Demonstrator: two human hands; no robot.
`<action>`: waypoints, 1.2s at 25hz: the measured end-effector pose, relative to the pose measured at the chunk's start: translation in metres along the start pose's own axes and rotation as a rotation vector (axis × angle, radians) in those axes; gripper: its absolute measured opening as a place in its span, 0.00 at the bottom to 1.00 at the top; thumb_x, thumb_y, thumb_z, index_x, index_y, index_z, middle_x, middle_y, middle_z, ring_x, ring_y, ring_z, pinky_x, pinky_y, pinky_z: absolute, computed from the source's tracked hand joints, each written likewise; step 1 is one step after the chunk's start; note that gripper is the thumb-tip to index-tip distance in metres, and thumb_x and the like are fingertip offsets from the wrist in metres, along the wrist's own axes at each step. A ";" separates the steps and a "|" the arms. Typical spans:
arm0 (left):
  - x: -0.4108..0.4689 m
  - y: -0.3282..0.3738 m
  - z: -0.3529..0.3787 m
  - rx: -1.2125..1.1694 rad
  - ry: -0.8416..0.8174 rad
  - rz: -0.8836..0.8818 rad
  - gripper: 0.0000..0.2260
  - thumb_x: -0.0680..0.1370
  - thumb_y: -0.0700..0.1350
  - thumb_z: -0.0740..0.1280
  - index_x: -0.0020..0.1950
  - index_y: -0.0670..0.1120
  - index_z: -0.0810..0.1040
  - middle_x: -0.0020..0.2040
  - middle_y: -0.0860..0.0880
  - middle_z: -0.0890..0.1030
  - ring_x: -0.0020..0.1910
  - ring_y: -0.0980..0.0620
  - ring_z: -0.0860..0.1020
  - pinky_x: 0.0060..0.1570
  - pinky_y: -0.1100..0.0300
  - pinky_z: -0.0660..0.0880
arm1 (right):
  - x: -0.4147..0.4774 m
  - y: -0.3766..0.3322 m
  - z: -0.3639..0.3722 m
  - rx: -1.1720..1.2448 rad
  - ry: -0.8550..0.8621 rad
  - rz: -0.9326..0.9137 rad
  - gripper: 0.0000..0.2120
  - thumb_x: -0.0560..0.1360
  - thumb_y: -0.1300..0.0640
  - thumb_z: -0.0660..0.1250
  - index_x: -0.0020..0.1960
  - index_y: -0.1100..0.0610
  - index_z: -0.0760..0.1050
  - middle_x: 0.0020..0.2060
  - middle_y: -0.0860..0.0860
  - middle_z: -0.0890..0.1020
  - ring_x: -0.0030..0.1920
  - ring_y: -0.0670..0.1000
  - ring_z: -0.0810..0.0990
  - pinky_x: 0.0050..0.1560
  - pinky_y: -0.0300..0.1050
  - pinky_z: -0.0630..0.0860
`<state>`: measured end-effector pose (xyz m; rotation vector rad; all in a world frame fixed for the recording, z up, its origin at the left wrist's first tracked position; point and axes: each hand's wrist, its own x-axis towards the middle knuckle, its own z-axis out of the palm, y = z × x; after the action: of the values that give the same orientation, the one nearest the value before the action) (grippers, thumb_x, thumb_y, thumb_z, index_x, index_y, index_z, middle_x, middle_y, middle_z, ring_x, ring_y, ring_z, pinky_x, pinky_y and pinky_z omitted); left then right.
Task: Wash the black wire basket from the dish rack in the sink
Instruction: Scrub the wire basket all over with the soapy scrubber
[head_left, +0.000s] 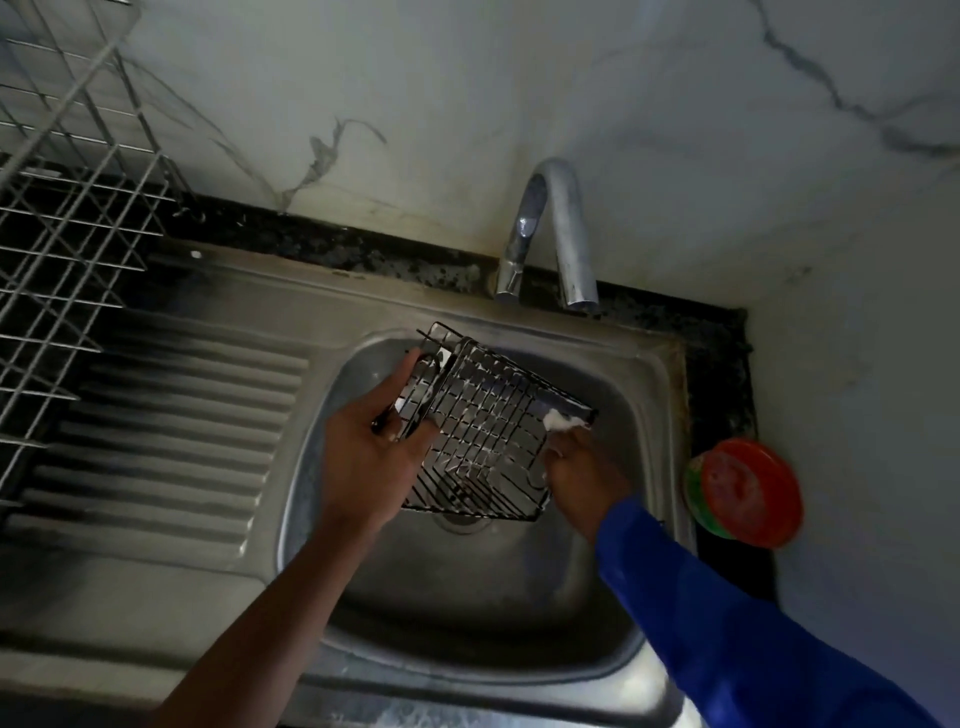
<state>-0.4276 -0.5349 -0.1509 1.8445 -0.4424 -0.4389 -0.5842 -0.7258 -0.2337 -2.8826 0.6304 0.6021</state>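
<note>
The black wire basket (483, 426) hangs tilted over the steel sink (644, 415), flecked with white suds. My left hand (369, 447) grips its left rim, thumb over the wires. My right hand (582, 473), in a blue sleeve, pinches a small foamy white scrubber (558, 420) against the basket's right edge. The drain shows dimly below the basket.
A chrome tap (550, 234) arches over the sink's back rim; no water runs. A silver wire dish rack (62, 218) stands on the ribbed drainboard (171, 431) at left. A red and green round soap tub (748, 493) sits on the black counter at right.
</note>
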 end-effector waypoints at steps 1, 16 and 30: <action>0.000 -0.003 0.000 -0.014 -0.014 0.010 0.28 0.75 0.36 0.74 0.72 0.53 0.75 0.32 0.47 0.71 0.23 0.58 0.58 0.23 0.67 0.64 | 0.001 0.006 -0.002 -0.024 0.057 -0.018 0.13 0.58 0.68 0.77 0.43 0.64 0.82 0.50 0.61 0.82 0.50 0.63 0.80 0.46 0.56 0.80; -0.004 -0.004 0.002 -0.096 0.031 -0.013 0.26 0.74 0.32 0.70 0.70 0.51 0.77 0.28 0.50 0.79 0.21 0.57 0.65 0.20 0.64 0.66 | -0.038 -0.037 0.002 0.254 -0.037 -0.098 0.21 0.77 0.69 0.60 0.69 0.59 0.71 0.63 0.56 0.75 0.63 0.56 0.75 0.63 0.46 0.72; -0.012 0.006 0.009 -0.082 0.004 0.066 0.27 0.73 0.29 0.70 0.70 0.47 0.77 0.30 0.42 0.74 0.26 0.60 0.66 0.28 0.70 0.66 | -0.007 -0.026 -0.006 0.316 -0.203 0.076 0.22 0.78 0.69 0.58 0.71 0.60 0.69 0.66 0.59 0.74 0.66 0.57 0.73 0.66 0.45 0.68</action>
<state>-0.4429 -0.5378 -0.1469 1.7465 -0.4744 -0.4024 -0.5768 -0.7005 -0.2244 -2.4780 0.7322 0.7215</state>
